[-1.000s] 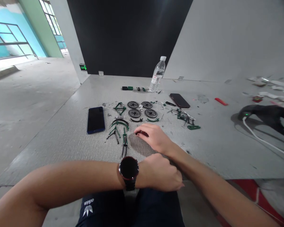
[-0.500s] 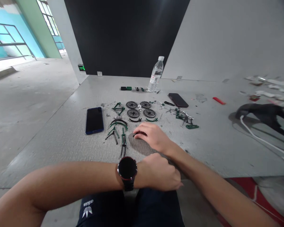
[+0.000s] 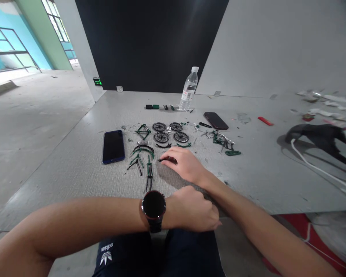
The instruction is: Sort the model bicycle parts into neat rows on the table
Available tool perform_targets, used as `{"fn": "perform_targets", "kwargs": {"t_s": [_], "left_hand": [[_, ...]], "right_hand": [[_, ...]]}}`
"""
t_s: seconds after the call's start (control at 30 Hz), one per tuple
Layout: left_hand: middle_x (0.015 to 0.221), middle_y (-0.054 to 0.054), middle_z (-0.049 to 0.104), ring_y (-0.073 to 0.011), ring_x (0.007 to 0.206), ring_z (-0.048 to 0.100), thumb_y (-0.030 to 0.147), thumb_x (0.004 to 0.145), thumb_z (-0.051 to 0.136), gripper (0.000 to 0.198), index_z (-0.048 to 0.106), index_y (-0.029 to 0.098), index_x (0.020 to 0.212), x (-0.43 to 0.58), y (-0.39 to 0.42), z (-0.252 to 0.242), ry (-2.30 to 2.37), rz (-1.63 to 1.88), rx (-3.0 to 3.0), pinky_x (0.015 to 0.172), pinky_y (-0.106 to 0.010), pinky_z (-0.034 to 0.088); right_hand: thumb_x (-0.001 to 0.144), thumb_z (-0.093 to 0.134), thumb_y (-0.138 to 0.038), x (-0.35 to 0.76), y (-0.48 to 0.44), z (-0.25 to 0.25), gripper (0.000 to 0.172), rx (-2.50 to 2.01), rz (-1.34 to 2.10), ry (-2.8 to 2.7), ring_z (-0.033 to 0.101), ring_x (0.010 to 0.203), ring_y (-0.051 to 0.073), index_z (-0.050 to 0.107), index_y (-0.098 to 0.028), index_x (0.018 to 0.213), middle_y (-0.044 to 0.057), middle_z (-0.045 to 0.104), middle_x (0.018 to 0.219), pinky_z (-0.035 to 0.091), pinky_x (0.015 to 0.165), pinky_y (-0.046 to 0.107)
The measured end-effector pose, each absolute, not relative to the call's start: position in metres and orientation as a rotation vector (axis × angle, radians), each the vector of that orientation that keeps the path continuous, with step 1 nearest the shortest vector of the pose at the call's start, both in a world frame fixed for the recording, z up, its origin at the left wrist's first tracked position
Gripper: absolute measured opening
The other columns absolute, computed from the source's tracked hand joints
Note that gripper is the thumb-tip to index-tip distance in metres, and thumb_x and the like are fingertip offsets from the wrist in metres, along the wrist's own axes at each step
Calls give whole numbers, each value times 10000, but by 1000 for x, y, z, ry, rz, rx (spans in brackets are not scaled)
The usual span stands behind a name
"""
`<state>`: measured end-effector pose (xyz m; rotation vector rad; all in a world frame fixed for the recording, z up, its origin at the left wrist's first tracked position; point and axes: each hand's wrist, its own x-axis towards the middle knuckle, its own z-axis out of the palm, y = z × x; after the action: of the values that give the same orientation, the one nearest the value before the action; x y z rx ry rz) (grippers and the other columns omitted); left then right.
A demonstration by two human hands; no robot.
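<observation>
Here, closest to us, our dark trousers (image 3: 127,256) are showing below the table edge, and our left hand (image 3: 192,209) is crossing in front of us with a round black smartwatch (image 3: 153,205) on its wrist. Its fingers are curling together into a loose fist, and we are not seeing whether anything is inside. Just beyond, our right hand (image 3: 186,165) is hovering close over the grey table (image 3: 265,181), thumb and forefinger pinching a small dark piece (image 3: 160,160) at their tips. To the left of that piece, a green fork (image 3: 149,168) and a black fork (image 3: 149,184) are lying in line, with V-shaped struts (image 3: 139,168) beside them. Farther out we are seeing curved mudguards (image 3: 144,150), then two bent bars, one black (image 3: 163,146) and one green (image 3: 183,145). A blue-edged phone (image 3: 113,147) is resting well to the left, and a tangle of small parts (image 3: 223,140) is sitting to the right. Behind the bars, four miniature spoked wheels (image 3: 161,137) are forming a square, with a green diamond frame (image 3: 147,135) at their left. A second phone (image 3: 216,120) is lying beyond the tangle. Farthest back, two small blocks (image 3: 152,106) and a clear water bottle (image 3: 188,91) are standing out before a black panel (image 3: 150,42).
</observation>
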<state>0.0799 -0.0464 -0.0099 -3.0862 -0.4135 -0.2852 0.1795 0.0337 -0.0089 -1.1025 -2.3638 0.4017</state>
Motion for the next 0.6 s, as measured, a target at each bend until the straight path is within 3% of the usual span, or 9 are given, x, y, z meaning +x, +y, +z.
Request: {"fn": "perform_targets", "kwargs": {"t_s": [0.6], "left_hand": [[748,13,751,-156,637,650,386,1025,515,337,775,208,907,80,-47,-8,-430,-286,-3056,518,-302,335]], "right_hand": [[997,576,-200,181,32,-5,217,-1109,413,-2366,659,999,193,762,-270,1084,31,733,1067,509,880,355]]}}
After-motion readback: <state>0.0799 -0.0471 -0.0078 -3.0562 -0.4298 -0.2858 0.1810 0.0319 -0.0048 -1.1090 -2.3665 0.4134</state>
